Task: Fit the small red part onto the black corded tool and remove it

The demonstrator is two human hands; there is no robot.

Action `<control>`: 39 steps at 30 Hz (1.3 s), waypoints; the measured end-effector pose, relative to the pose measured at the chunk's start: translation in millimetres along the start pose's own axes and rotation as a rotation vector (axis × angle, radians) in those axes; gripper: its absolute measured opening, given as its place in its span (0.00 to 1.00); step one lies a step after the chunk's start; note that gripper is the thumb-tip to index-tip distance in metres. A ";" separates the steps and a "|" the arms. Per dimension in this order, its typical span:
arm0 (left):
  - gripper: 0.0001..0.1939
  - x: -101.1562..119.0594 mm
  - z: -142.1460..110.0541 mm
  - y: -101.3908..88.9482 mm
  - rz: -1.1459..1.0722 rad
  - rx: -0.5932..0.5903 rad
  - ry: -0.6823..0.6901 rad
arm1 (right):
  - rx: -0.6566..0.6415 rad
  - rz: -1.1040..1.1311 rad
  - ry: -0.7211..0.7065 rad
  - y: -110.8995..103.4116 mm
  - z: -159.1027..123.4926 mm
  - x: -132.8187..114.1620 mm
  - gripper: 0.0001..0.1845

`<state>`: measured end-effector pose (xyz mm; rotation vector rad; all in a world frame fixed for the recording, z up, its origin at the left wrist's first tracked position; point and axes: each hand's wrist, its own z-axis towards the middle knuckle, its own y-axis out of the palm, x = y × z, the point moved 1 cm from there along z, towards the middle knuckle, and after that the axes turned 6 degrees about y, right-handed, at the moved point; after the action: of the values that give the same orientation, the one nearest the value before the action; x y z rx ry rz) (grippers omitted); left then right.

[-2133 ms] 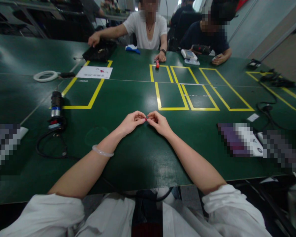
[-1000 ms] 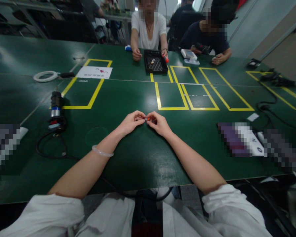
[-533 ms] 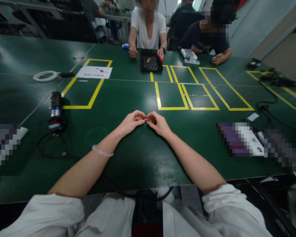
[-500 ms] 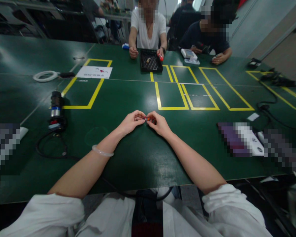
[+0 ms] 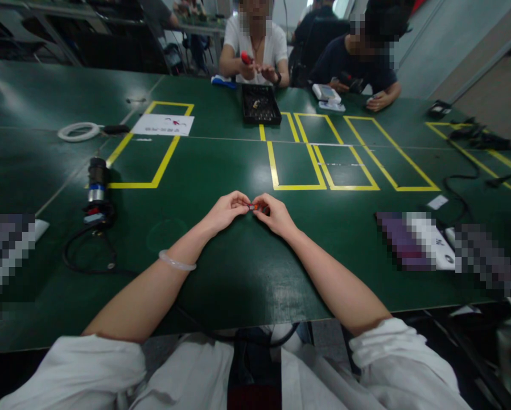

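Between the fingertips of both hands is a small red and orange piece (image 5: 253, 207) with a pale bit in the middle; its kind is too small to make out. My left hand (image 5: 227, 213) pinches its left end between thumb and fingers. From the other side, my right hand (image 5: 276, 214) closes thumb and fingertips on the orange end. The fingers cover much of the piece. Both hands are low over the green table (image 5: 221, 267), and a pale bangle (image 5: 177, 262) circles my left wrist.
A black cylindrical device (image 5: 97, 181) with a cable stands left. Yellow tape (image 5: 300, 187) marks rectangles on the table. Further back lie a white sheet (image 5: 164, 124), a coiled white cable (image 5: 79, 132) and a black tray (image 5: 262, 117). Two people sit opposite, one holding a red tool (image 5: 246, 58).
My hands have hardly moved and still hold the small piece. Across the table, the co-worker in white has lifted the red tool from beside the tray and brought both hands together.
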<state>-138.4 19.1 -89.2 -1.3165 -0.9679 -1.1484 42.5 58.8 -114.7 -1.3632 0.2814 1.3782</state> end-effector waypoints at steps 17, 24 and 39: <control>0.15 -3.4 -0.1 -0.1 0.006 0.000 -0.005 | 0.005 -0.074 0.012 -0.2 0.0 2.4 0.08; 0.16 -3.9 -0.7 -0.8 -0.021 0.011 -0.016 | -0.004 -0.141 0.008 -1.3 -0.7 1.0 0.08; 0.15 -0.2 -2.7 -0.9 0.037 -0.010 0.051 | -0.018 -0.228 -0.016 -3.0 -2.8 -4.5 0.07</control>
<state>-139.6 16.5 -89.3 -1.3021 -0.8983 -1.1550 45.0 55.3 -110.4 -1.3538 0.0996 1.2027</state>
